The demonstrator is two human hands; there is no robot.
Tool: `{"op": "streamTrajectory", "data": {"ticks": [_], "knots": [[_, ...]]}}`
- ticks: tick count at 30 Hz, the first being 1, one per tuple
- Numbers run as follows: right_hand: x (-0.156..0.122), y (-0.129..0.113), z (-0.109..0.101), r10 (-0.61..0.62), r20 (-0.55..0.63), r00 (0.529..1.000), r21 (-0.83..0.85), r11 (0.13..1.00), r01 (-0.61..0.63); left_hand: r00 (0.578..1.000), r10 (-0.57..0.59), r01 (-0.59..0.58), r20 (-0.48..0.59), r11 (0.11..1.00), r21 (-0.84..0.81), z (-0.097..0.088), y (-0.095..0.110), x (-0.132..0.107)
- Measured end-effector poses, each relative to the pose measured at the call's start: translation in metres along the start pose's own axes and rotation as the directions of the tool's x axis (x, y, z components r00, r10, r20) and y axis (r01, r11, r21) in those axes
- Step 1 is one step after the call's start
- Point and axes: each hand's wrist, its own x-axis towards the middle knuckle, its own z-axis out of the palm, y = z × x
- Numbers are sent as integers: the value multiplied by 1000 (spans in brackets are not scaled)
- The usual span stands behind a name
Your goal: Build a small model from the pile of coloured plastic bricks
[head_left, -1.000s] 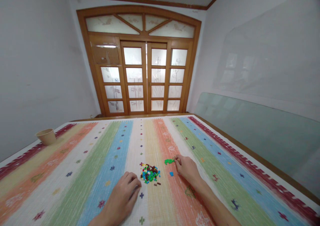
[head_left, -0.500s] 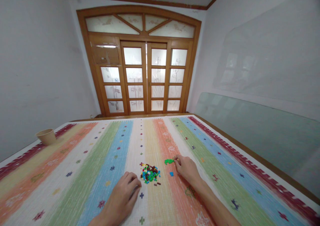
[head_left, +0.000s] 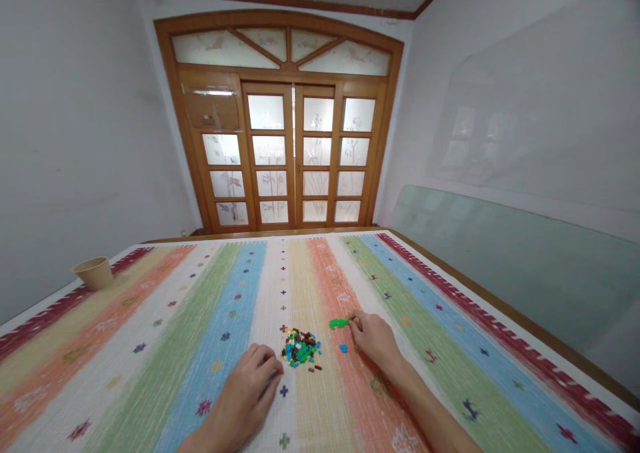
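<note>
A small heap of multicoloured plastic bricks [head_left: 300, 349] lies on the striped cloth [head_left: 220, 306], just ahead of my hands. My right hand [head_left: 373, 339] pinches the right end of a flat green brick piece [head_left: 339, 323], to the right of the heap. A single blue brick [head_left: 343, 348] sits just below that piece. My left hand [head_left: 245, 386] rests curled at the heap's lower left, with a small dark sliver showing at its fingers. I cannot tell whether that sliver is a held object.
A beige paper cup [head_left: 93, 273] stands at the cloth's far left. Beyond the cloth's far edge are wooden glazed doors [head_left: 293, 153]. A large glass pane [head_left: 505, 266] stands along the right side, and a grey wall [head_left: 85, 139] is on the left.
</note>
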Motion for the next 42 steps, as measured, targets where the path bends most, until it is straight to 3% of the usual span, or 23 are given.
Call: {"op": "streamTrajectory", "data": {"ticks": [24,35,42], "knots": [[-6,-8,0,-80,-108,991,102,991,91,998,-23,23,62,1000,12,-2,2,1],[-17,-26,2,-194,-69,979,213,955,204,999,-2,1,52,1000,16,-2,0,1],[-30,-40,8,-335,-49,941,257,906,336,999,-5,4,38,1000,23,-3,2,1]]}}
